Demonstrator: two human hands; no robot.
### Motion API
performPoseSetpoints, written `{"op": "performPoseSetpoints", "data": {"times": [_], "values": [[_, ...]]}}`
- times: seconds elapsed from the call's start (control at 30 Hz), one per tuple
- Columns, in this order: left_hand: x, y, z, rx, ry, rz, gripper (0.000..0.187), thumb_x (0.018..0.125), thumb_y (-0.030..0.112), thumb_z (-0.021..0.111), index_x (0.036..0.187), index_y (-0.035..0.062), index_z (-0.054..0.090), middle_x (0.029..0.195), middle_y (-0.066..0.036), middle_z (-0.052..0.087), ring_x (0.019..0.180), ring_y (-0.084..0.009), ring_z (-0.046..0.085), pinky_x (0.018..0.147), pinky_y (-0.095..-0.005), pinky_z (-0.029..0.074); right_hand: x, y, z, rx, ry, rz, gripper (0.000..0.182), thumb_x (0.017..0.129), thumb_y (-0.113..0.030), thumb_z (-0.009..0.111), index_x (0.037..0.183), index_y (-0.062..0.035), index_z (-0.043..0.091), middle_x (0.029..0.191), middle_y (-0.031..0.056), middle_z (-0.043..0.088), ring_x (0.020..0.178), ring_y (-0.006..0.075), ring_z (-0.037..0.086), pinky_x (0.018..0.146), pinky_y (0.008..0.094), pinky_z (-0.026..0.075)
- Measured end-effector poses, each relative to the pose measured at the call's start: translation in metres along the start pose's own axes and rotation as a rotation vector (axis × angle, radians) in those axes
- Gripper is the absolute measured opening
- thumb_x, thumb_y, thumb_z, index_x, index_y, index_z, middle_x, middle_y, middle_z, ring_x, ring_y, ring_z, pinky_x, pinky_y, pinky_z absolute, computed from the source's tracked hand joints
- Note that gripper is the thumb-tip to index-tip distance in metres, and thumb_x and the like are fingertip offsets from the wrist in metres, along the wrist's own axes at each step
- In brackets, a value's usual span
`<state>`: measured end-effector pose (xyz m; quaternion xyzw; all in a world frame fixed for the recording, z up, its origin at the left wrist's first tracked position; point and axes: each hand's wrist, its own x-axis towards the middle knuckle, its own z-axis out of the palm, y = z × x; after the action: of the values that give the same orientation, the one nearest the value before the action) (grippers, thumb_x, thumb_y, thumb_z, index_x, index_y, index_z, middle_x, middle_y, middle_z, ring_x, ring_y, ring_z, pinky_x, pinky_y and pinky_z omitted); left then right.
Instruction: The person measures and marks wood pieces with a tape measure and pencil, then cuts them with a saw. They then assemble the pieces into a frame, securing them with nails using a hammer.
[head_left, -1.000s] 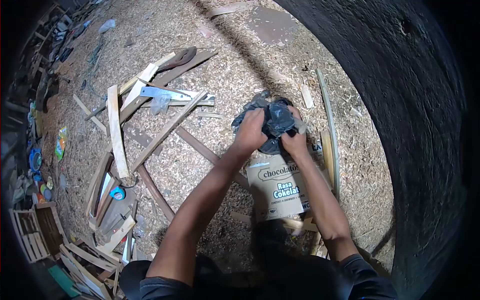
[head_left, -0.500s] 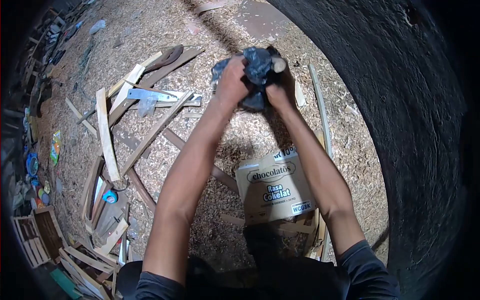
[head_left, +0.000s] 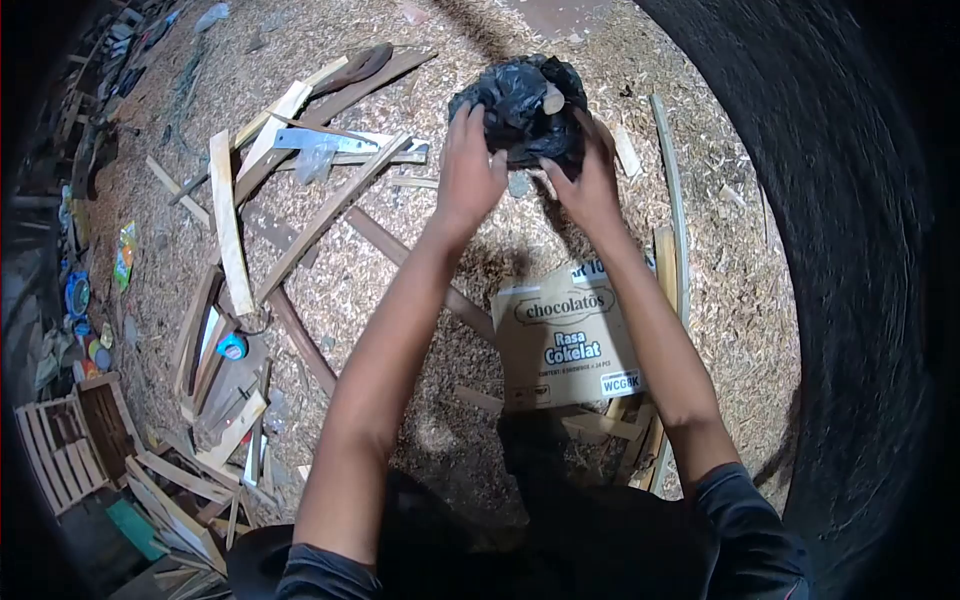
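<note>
Across the shavings-covered floor (head_left: 725, 300), far left: slatted crate (head_left: 62, 455), then turquoise case (head_left: 232, 346), likely a tape measure, among offcuts, presumably parked out of the way. Pale board (head_left: 230, 225) next; then saw blade (head_left: 340, 141) lying over crossed wood strips, which probably keep it off the shavings.

Left hand (head_left: 470, 175): grip part-open, fingers spread and lightly curved on the near-left side of the black plastic bundle (head_left: 515, 95), thumb apart from fingers. Bundle sits beyond our cardboard (head_left: 560, 345), between both hands; a pale rounded end (head_left: 553, 98) shows among its folds. Soft and crumpled, it seems to need support from two sides, hence the cupping. Whether it bears on the floor, we cannot tell.

Right hand (head_left: 592, 190): grip likewise part-open, fingers against the right side, thumb low at the near edge. Long strip (head_left: 672, 190) lies farther right, untouched.
</note>
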<state>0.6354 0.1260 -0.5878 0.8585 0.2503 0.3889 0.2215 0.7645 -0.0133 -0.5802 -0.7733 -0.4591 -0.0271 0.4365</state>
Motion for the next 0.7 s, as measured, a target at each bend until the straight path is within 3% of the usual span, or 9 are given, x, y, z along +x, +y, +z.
{"op": "performPoseSetpoints", "data": {"times": [0.1,0.17,0.27,0.37,0.47,0.6,0.7], "values": [[-0.058,0.026,-0.031,-0.043,-0.203,-0.251,0.042,0.087,0.015,0.065,0.121,-0.0084,0.055,0.116,-0.030,0.062,0.112,-0.0444,0.059,0.099,-0.0482,0.046,-0.056,-0.005,-0.035,-0.247,-0.246,0.262,0.075,0.082,-0.016,0.078,0.145,-0.0022,0.040,0.134,0.0277,0.048,0.125,0.0459,0.049,0.102,0.0507,0.046],[-0.087,0.033,-0.039,-0.065,-0.503,-0.346,0.034,0.090,0.026,0.063,0.101,-0.0059,0.063,0.093,-0.027,0.067,0.090,-0.0425,0.066,0.085,-0.0494,0.052,-0.087,-0.012,-0.056,-0.399,-0.291,0.359,0.075,0.081,-0.018,0.078,0.144,-0.0030,0.041,0.130,0.0268,0.050,0.121,0.0451,0.051,0.100,0.0513,0.046],[-0.130,0.046,-0.037,0.196,-0.661,-0.225,0.036,0.090,0.033,0.062,0.088,-0.0031,0.065,0.078,-0.024,0.067,0.076,-0.0416,0.067,0.077,-0.0500,0.054,-0.117,-0.021,-0.071,-0.482,-0.344,0.527,0.075,0.080,-0.021,0.079,0.144,-0.0045,0.042,0.125,0.0257,0.052,0.117,0.0442,0.053,0.098,0.0515,0.046],[-0.138,0.065,-0.051,0.249,-0.846,-0.266,0.039,0.090,0.037,0.064,0.092,-0.0025,0.065,0.085,-0.023,0.069,0.082,-0.0403,0.067,0.079,-0.0501,0.054,-0.130,-0.037,-0.079,-0.610,-0.342,0.576,0.075,0.080,-0.026,0.080,0.142,-0.0075,0.043,0.126,0.0252,0.052,0.118,0.0436,0.053,0.099,0.0562,0.044],[-0.161,0.065,-0.043,0.326,-0.788,-0.228,0.040,0.086,0.037,0.067,0.100,0.0001,0.063,0.089,-0.020,0.069,0.088,-0.0374,0.069,0.079,-0.0482,0.054,-0.138,-0.049,-0.082,-0.751,-0.366,0.614,0.073,0.079,-0.031,0.080,0.139,-0.0094,0.044,0.128,0.0242,0.051,0.121,0.0418,0.052,0.097,0.0644,0.041],[-0.161,0.074,-0.044,0.253,-0.823,-0.382,0.046,0.088,0.036,0.069,0.107,-0.0045,0.058,0.100,-0.025,0.068,0.096,-0.0411,0.066,0.085,-0.0491,0.052,-0.145,-0.049,-0.088,-0.659,-0.350,0.688,0.068,0.079,-0.032,0.082,0.134,-0.0077,0.049,0.130,0.0234,0.049,0.122,0.0428,0.050,0.097,0.0650,0.041],[-0.168,0.071,-0.048,0.100,-0.736,-0.522,0.043,0.087,0.025,0.071,0.111,-0.0064,0.057,0.105,-0.028,0.067,0.100,-0.0435,0.065,0.089,-0.0491,0.052,-0.154,-0.027,-0.090,-0.574,-0.298,0.705,0.067,0.079,-0.031,0.082,0.132,-0.0058,0.051,0.131,0.0233,0.048,0.123,0.0433,0.049,0.098,0.0640,0.041]]}}
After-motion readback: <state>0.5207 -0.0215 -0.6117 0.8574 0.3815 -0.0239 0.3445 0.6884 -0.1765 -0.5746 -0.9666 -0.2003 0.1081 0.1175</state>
